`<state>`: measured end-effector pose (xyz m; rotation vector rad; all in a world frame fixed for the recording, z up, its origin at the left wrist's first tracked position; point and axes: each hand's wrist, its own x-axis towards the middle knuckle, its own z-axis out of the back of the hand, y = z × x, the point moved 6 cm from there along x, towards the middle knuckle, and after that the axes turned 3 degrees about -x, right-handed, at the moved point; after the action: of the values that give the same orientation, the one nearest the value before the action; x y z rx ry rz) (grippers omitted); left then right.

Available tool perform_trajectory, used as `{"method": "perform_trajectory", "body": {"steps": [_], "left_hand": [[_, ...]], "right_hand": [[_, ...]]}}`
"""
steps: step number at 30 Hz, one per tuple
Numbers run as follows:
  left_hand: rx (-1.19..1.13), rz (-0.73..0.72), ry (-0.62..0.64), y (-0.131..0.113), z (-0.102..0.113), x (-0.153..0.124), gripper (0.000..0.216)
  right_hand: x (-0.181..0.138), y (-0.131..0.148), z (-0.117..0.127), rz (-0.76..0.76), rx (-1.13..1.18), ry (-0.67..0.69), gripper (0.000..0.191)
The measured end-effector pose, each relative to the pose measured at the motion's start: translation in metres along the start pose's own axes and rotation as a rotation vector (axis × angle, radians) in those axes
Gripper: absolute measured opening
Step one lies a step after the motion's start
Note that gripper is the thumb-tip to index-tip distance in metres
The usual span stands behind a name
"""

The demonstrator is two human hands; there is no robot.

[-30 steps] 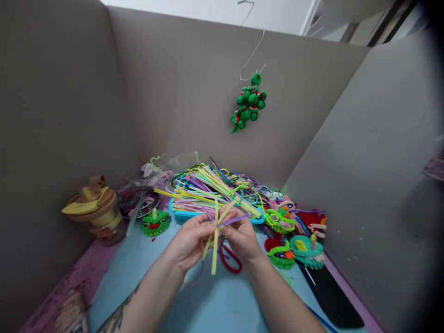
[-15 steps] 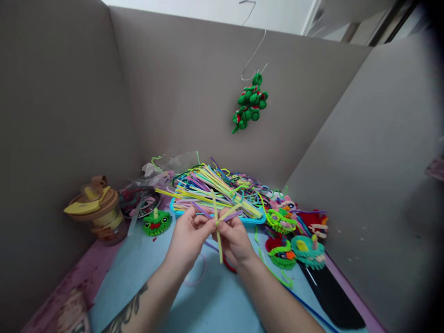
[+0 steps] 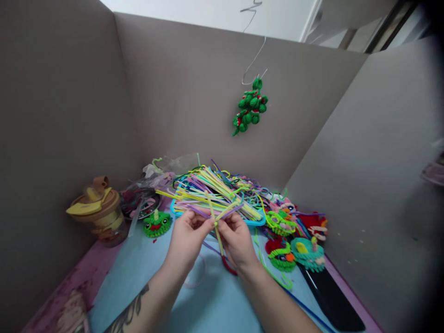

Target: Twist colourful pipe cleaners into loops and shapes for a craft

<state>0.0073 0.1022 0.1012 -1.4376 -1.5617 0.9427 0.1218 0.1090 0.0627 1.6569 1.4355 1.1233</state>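
Between my two hands, yellow and purple pipe cleaners (image 3: 227, 211) cross at a small bright green knot, fanning out from it in several directions. My left hand (image 3: 190, 233) pinches the crossing from the left with thumb and finger. From the right, my right hand (image 3: 236, 238) grips the same bundle close to the knot. One yellow stem points up and another end hangs down between the hands. Beneath them, a red loop (image 3: 228, 266), perhaps a scissors handle, lies partly hidden on the blue mat (image 3: 208, 305).
Behind my hands stands a blue tray (image 3: 258, 223) heaped with pipe cleaners. A green frog-like figure (image 3: 157, 225) sits left, near a lidded cup (image 3: 104, 212). Several fuzzy figures (image 3: 307, 252) and a black flat object (image 3: 335, 300) lie right. A green ornament (image 3: 251, 108) hangs above.
The upright yellow pipe cleaner has tilted to the left, and its lower end has swung slightly. Both hands keep their pinch in nearly the same place. The view has shifted a little.
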Motion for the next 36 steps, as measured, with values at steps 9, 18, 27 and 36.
{"method": "perform_trajectory", "body": {"steps": [9,18,27,36], "left_hand": [[-0.007,-0.05,-0.016,0.0,0.001,-0.002,0.018],[0.057,-0.088,-0.004,-0.004,-0.001,-0.001,0.013],[0.255,-0.136,-0.006,-0.013,-0.001,-0.005,0.01],[-0.029,0.042,0.044,-0.001,-0.007,-0.002,0.027]], "right_hand": [[-0.001,0.004,-0.003,0.04,-0.043,0.054,0.014],[0.002,0.004,-0.003,-0.017,0.027,0.034,0.019],[0.001,0.001,-0.001,0.01,0.017,0.008,0.016],[0.002,0.021,-0.008,-0.005,0.058,0.108,0.026]]}}
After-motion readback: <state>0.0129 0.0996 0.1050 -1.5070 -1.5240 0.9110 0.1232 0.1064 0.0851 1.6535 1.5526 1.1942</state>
